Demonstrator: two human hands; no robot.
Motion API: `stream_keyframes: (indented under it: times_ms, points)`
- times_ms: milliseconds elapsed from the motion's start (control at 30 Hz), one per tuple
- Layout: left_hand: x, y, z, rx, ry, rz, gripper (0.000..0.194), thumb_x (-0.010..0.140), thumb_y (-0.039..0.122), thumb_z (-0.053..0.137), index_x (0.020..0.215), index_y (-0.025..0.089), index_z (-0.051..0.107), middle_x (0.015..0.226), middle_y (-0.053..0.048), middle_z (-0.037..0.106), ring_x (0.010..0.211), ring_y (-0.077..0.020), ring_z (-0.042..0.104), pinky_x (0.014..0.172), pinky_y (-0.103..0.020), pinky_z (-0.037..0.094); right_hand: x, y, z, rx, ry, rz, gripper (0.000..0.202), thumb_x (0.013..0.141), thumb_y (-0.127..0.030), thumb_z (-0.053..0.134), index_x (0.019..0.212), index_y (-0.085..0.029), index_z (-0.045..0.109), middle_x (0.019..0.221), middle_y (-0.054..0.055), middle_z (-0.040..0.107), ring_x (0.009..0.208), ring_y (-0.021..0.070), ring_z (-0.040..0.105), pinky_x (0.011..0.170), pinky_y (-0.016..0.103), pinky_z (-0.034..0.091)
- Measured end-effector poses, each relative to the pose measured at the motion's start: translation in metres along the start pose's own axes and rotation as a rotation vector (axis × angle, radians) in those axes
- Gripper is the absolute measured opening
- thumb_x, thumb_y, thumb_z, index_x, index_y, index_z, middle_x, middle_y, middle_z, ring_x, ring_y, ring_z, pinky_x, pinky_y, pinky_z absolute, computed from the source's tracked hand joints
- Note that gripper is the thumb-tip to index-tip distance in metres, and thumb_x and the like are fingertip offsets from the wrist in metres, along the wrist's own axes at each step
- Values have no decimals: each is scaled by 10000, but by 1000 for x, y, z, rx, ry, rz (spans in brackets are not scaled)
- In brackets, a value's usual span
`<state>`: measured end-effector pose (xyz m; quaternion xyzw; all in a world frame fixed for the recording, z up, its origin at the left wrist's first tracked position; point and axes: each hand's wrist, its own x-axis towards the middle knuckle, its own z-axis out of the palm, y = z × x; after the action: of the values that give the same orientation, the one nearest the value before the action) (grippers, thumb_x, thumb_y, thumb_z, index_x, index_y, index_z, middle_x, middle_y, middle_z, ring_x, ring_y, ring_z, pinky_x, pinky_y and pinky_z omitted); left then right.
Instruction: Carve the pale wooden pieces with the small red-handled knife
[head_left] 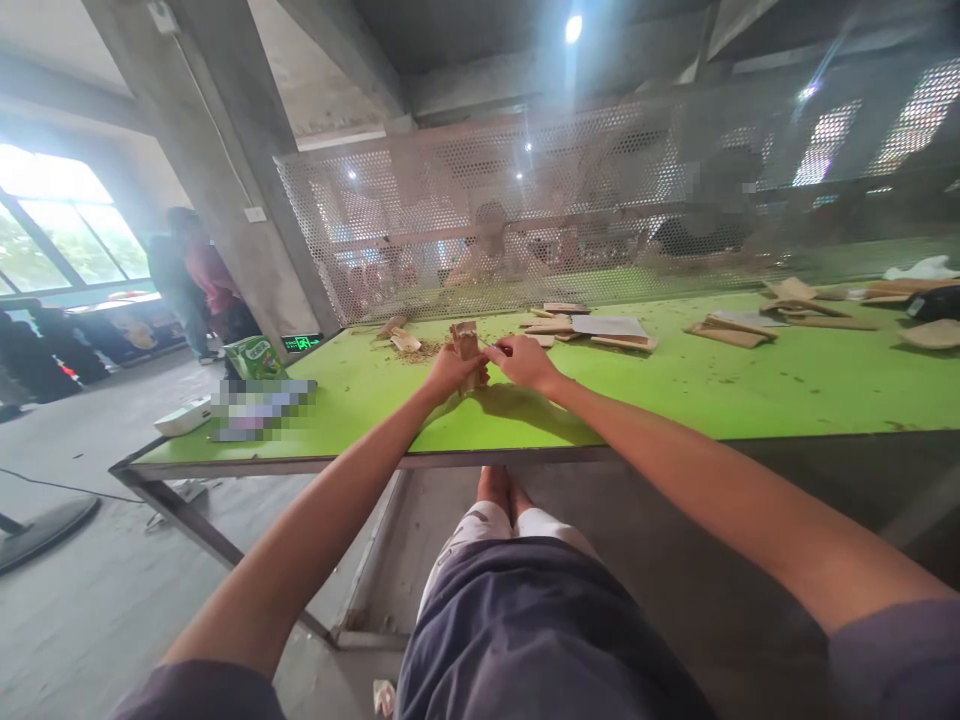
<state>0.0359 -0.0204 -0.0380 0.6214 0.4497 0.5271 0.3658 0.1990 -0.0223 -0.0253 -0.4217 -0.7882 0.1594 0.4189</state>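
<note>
My left hand (pixel 451 370) is closed around an upright brown piece of wood (pixel 465 338) with a pale, rough top end. From the right, my right hand (pixel 525 360) grips a thin tool, perhaps a carving knife (pixel 495 347), mostly covered by the fingers. Its tip points at the wood; whether it touches cannot be made out. Crumbly wood shavings (pixel 424 352) lie on the green table (pixel 360 410) just left of the wood. Beside them rests a pale, split-looking chunk (pixel 406 340).
Flat brown pieces (pixel 551 325) and a white sheet (pixel 609 326) lie behind my right hand, with more pieces (pixel 731 330) farther right. A green box (pixel 255 357) and white tray (pixel 184 416) stand at left. A perforated metal screen (pixel 450 220) borders the table's back. Two people stand far left.
</note>
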Motion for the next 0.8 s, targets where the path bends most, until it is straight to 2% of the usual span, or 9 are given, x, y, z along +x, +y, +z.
stream_keyframes:
  times_ms: [100,200,300,367,500,633,800]
  points:
    - [-3,1,-1,-20,-39,10,307,622,312,800,728,104,601,600,-34,663,526,-153,641,550,-281,533,-3,-2,-5,68,-103,29,335,876,-430,499,656,-182,555,550,6,537,498,116,455,484,240,286]
    - [-3,-1,-2,-73,-79,36,374,592,344,816,803,113,612,671,-21,676,575,-146,650,605,-290,546,-6,-3,-10,384,-324,163,311,890,-451,479,722,-193,526,535,-24,485,390,93,390,388,229,259]
    - [-1,-6,-2,-129,-127,89,426,563,366,836,830,115,620,726,-20,682,621,-123,642,660,-273,539,-5,0,-14,657,-504,279,260,889,-418,466,759,-196,499,557,-34,458,380,84,364,357,214,274]
    - [0,-7,-1,-135,-147,102,436,566,377,836,844,114,626,757,-27,686,650,-118,640,688,-269,535,-4,2,-16,668,-553,292,257,896,-408,434,762,-196,490,558,-33,454,384,84,358,361,210,300]
    - [-1,-2,1,-22,-51,32,391,605,357,819,844,126,615,718,-24,685,606,-130,641,650,-286,538,-2,2,-14,460,-454,235,297,911,-435,400,772,-194,503,567,-16,490,402,97,418,379,219,338]
    - [-5,9,4,113,7,-8,272,656,323,791,678,115,617,549,-25,639,502,-136,617,570,-266,511,-1,-1,-10,277,-270,178,323,909,-429,434,726,-187,540,513,-14,485,393,104,411,403,237,297]
    - [-6,12,5,115,20,-18,287,629,297,814,648,113,595,532,-29,634,494,-143,629,506,-239,488,0,-1,0,38,-11,70,274,843,-355,550,638,-175,577,616,43,591,610,144,512,549,248,305]
